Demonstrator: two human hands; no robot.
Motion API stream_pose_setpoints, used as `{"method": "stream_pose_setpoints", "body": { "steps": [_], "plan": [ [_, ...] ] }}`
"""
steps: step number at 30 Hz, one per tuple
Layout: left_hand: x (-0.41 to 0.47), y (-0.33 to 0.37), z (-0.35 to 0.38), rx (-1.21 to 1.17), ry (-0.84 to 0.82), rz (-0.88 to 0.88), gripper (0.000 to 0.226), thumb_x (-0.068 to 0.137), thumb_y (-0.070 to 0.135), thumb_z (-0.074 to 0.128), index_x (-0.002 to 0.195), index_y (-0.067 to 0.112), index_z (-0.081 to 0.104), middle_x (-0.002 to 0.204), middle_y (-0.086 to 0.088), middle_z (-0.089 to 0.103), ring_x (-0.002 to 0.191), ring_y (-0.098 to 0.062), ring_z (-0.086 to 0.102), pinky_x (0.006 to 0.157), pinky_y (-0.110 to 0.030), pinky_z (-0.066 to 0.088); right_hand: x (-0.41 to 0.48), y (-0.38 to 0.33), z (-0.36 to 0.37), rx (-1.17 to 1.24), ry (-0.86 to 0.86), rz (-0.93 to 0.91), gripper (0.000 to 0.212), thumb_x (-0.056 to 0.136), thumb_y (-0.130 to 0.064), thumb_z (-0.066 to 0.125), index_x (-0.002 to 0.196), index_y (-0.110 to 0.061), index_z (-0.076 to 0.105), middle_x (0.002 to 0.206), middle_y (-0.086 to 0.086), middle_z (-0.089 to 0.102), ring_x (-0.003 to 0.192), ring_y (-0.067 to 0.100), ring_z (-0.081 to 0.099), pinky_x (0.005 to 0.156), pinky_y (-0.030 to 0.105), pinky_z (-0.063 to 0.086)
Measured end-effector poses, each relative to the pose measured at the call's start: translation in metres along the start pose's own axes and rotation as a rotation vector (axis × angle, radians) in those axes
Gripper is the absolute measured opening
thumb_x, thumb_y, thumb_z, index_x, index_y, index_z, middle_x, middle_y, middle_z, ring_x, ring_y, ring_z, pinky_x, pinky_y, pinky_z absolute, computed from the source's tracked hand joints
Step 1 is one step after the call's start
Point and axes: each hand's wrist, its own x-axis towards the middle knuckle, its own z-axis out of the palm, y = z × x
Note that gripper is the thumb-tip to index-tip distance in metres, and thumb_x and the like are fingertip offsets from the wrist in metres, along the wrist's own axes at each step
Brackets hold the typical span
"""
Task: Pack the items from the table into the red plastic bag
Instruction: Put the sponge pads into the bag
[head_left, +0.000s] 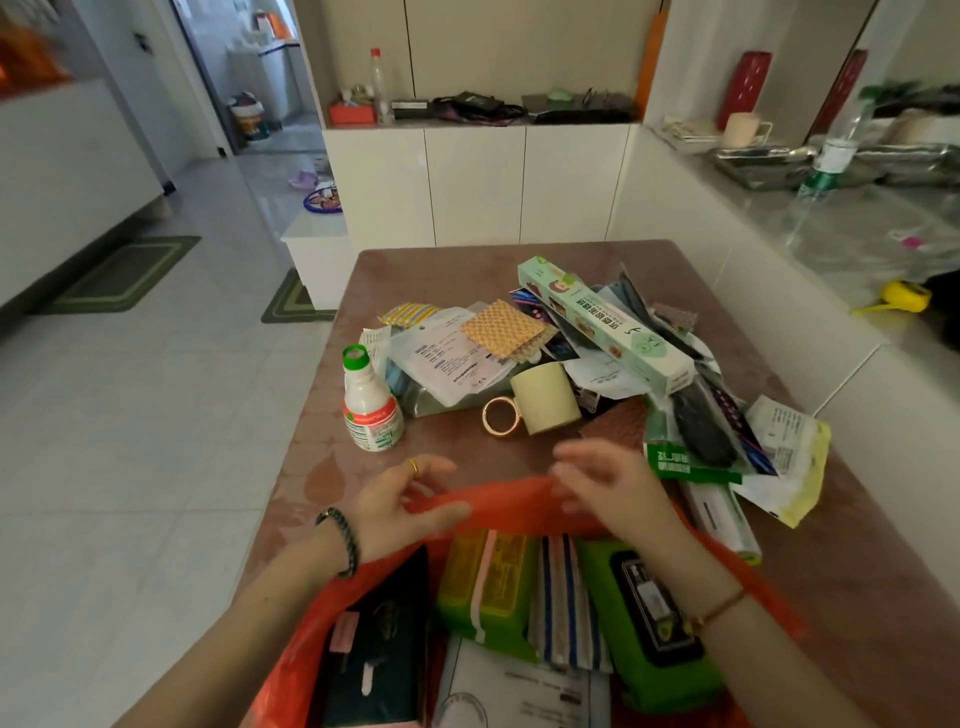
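Observation:
The red plastic bag (511, 501) lies open at the near edge of the table, holding green wipe packs (483, 587), a dark pouch and papers. My left hand (400, 506) pinches the bag's far rim. My right hand (608, 480), blurred, hovers over the rim with fingers spread, holding nothing. Beyond them on the table stand a white bottle with a green cap (370, 400), a cream mug with a gold handle (543, 397), a long pale-green box (605, 322) and a heap of packets and papers (457, 353).
The brown table (441, 267) abuts a white wall ledge on the right. White cabinets stand behind it. A counter at right carries a water bottle (831, 156) and metal trays. Tiled floor with green mats lies to the left.

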Motion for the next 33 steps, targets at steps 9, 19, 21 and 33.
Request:
{"method": "stream_pose_setpoints", "body": {
  "steps": [9,19,21,33],
  "plan": [
    [0.077,0.02,0.004,-0.458,0.325,-0.073,0.014,0.09,0.019,0.052,0.095,0.032,0.055,0.093,0.003,0.061,0.086,-0.011,0.057,0.074,-0.017,0.045,0.195,-0.014,0.016,-0.853,0.053,-0.354,0.086,0.079,-0.029,0.067,0.146,-0.021,0.014,0.155,0.016,0.014,0.142,0.034,0.014,0.113,0.049,0.02],
    [0.126,0.038,0.004,-1.023,0.354,-0.295,0.025,0.092,0.024,0.047,0.116,0.016,0.049,0.101,-0.002,0.061,0.085,-0.018,0.059,0.073,-0.03,0.048,0.244,-0.007,0.007,-0.891,0.046,-0.409,0.053,0.083,-0.023,0.054,0.134,-0.017,0.04,0.124,0.015,0.05,0.116,0.035,0.048,0.096,0.046,0.041],
    [0.131,0.045,0.006,-1.167,0.345,-0.343,0.027,0.091,0.031,0.048,0.115,0.021,0.045,0.113,-0.007,0.059,0.101,-0.024,0.059,0.077,-0.035,0.05,0.231,-0.013,-0.003,-0.603,0.164,-0.45,0.05,0.084,-0.018,0.054,0.133,-0.015,0.045,0.125,0.014,0.054,0.115,0.031,0.05,0.093,0.039,0.044],
    [0.093,0.057,0.024,-1.317,0.415,-0.447,0.053,0.074,0.024,0.066,0.123,0.014,0.048,0.104,-0.007,0.065,0.092,-0.025,0.063,0.062,-0.036,0.055,0.091,0.056,-0.042,-0.217,0.112,-0.118,0.031,0.09,-0.015,0.053,0.121,-0.015,0.056,0.119,0.0,0.057,0.12,0.02,0.052,0.089,0.003,0.038]
  ]
}}
